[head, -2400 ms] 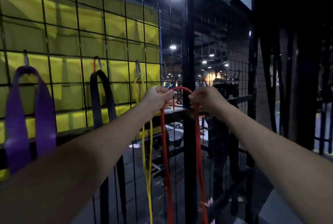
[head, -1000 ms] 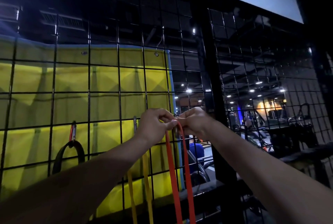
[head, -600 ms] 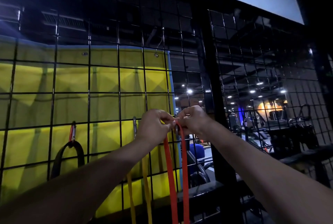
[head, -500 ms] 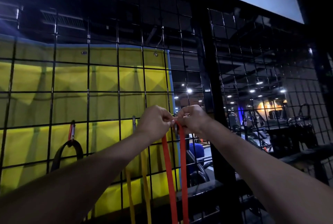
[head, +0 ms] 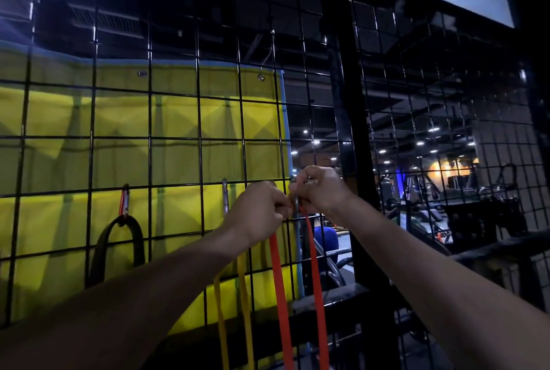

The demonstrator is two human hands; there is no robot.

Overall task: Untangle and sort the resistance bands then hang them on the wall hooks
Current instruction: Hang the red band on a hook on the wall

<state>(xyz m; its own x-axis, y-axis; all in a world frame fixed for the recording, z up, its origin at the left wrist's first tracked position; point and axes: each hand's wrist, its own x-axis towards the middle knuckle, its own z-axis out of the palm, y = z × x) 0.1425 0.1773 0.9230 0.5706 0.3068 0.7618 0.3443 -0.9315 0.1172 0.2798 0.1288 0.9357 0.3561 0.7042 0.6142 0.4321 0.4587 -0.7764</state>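
Fingers of left hand (head: 258,211) and right hand (head: 320,189) were pinched together on the top of the red band (head: 281,295), knuckle to knuckle, at a grid wire of the mesh wall (head: 175,137). A small metal clip (head: 295,201) showed in the gap between the two hands; whether its gate stood open could not be told, as the fingers hid it.

Both red strands fell straight down from the fingers and ran out of view at the bottom edge.

Step in hand, judged: hanging the red band on its hook. Next move would call for seating the loop fully inside the clip, then letting go with both hands and checking that it hangs by itself.

Just left of the fingers hung the yellow band (head: 220,319), its top behind the left wrist, below a second clip (head: 225,200). Further left, the black band (head: 119,246) hung on an orange clip (head: 123,200).

Count in view: bands 3 (red, yellow, black); clips 3; hands 2. A yellow tarp (head: 119,119) hung behind the mesh, to the left of the fingers.
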